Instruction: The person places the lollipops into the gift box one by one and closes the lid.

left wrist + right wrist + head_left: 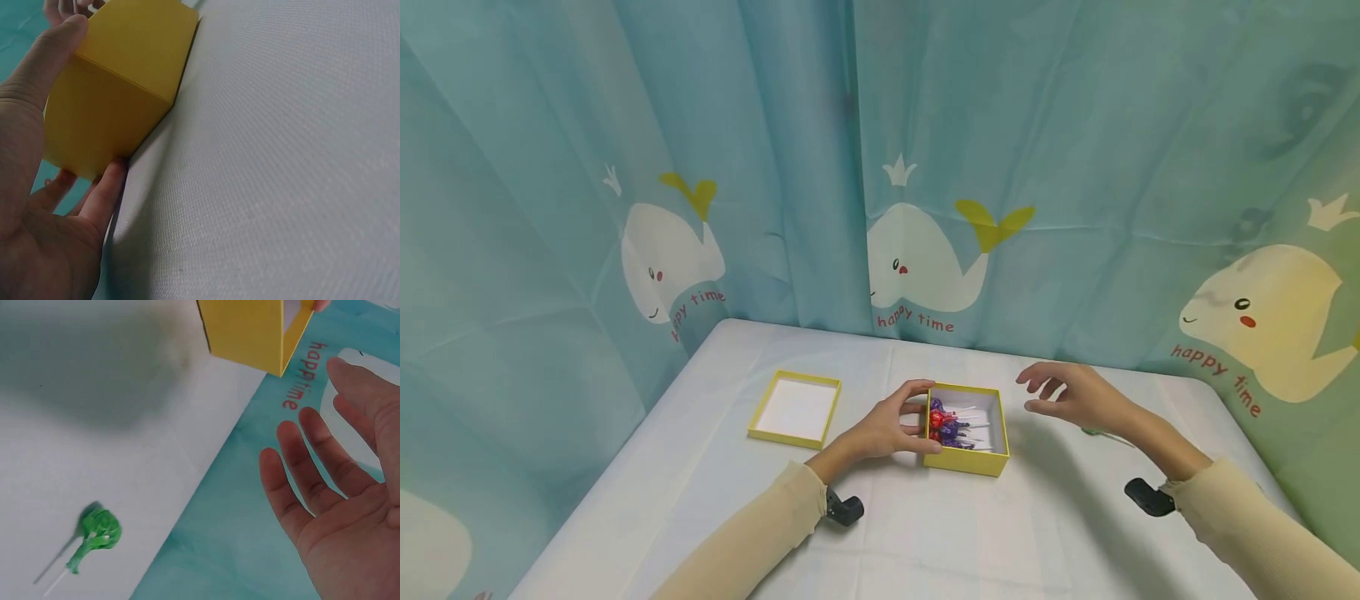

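Observation:
A yellow box (964, 461) with a white inside stands uncovered on the table. Several lollipops (949, 427) in purple and red wrappers lie in it, heads to the left, white sticks to the right. My left hand (883, 427) holds the box by its left end, thumb along the front wall and fingers around the far side; the yellow walls (106, 106) also show in the left wrist view. To the right of the box my right hand (1078, 396) hovers with nothing in it, fingers loosely bent. A green lollipop (100, 528) lies on the table below that hand.
The yellow-rimmed lid (793, 408) lies with its white inside up, left of the box. A white cloth covers the table (925, 533). Behind it hangs a teal curtain (805, 167) printed with whales.

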The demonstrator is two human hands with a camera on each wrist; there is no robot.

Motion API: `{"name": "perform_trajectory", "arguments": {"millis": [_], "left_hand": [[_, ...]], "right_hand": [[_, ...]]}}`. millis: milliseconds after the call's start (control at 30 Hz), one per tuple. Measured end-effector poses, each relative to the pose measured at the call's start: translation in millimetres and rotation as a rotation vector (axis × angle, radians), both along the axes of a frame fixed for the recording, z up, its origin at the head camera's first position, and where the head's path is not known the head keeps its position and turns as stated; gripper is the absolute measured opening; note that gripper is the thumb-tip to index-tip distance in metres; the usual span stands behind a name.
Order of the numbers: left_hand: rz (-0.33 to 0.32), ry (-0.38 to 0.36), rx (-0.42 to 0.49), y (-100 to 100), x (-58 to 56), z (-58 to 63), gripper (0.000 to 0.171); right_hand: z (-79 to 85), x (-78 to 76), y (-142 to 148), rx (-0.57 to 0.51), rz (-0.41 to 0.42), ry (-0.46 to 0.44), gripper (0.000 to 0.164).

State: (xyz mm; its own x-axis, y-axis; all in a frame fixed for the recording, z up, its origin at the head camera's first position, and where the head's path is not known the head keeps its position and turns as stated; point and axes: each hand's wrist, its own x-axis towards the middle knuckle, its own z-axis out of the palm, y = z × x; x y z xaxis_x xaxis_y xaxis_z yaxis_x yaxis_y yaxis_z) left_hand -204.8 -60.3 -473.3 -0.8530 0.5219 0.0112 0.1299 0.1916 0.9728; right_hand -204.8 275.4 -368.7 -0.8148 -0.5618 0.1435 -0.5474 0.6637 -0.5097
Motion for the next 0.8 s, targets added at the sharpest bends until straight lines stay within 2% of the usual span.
{"name": "perform_trajectory", "arguments": {"millis": [333,533,800], "left_hand": [[-0.009,0.005,-0.008,-1,0.4,1.6,0.093],[-0.015,0.003,0.009,0,0.5,1.8,0.092],[-0.015,0.003,0.000,0,1.6,3.2,0.092]], "right_hand": [[-13.3,4.3,21,-0.010,-0.078,0.023,0.031],[-27.8,3.0,41,0.012,-0.111,0.111,0.030],[-50.6,3.6,70,-0.015,-0.123,0.237,0.032]]}}
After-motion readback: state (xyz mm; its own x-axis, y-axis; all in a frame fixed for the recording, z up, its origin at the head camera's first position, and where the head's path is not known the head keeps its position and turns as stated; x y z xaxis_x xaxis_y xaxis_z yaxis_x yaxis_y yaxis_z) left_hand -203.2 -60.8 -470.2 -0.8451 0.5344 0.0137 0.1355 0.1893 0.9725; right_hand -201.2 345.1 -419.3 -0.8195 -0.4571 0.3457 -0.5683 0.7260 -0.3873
